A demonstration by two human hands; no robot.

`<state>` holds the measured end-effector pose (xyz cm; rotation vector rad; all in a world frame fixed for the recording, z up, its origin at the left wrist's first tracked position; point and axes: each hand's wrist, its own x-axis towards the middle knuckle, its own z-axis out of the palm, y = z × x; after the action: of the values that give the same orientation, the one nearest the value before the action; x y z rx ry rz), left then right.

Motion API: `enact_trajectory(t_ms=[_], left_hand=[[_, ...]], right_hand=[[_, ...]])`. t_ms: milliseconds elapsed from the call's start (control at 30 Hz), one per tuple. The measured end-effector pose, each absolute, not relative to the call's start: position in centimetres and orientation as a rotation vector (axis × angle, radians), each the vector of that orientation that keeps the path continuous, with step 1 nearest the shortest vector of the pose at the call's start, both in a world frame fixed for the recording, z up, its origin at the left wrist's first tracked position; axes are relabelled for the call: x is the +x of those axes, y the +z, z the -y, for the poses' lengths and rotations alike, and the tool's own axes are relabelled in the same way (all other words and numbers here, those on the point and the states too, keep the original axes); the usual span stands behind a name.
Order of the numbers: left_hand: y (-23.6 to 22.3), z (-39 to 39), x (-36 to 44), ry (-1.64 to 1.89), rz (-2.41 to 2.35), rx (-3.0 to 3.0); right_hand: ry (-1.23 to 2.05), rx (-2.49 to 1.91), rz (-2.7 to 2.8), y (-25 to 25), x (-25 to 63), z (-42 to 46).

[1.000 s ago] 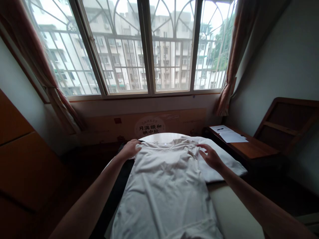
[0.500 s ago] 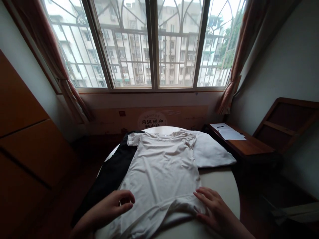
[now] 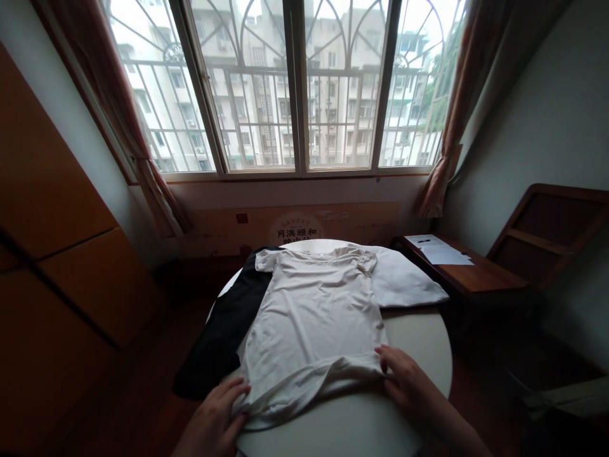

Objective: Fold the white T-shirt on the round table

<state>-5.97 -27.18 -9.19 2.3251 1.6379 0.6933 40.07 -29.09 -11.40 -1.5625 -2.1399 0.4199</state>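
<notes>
A white T-shirt (image 3: 311, 317) lies spread flat on a round white table (image 3: 419, 355), collar toward the window. My left hand (image 3: 216, 419) grips the shirt's lower left hem corner at the near table edge. My right hand (image 3: 404, 381) pinches the lower right hem corner, fingers closed on the cloth. The hem between the hands is rumpled.
A black garment (image 3: 223, 330) lies under the shirt's left side and hangs off the table. A folded white cloth (image 3: 404, 282) sits at the back right. A wooden side table (image 3: 471, 273) with papers and a pen stands at right. Orange wooden panels stand at left, below the window.
Both hands came back from the shirt's shoulders to its hem and now grip the two lower corners. The view has pulled back from the table.
</notes>
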Motion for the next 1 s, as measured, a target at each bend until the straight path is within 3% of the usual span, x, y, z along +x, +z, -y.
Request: enact_trajectory(t_ms=[467,733,1000], left_hand=[[-4.8,27.8,-3.8,1.117,-1.652,1.940],[-5.0,27.3,-4.5,0.958,-1.556,2.247],[-5.7,27.8,-5.5,1.064,-1.607,2.231]], right_hand=[[0.266,-1.703,2.146,-8.6,40.1,29.5],[0.460,-1.670,2.022,-6.1,41.0,32.7],[0.487,-1.722,2.040,-6.4,43.3,34.9]])
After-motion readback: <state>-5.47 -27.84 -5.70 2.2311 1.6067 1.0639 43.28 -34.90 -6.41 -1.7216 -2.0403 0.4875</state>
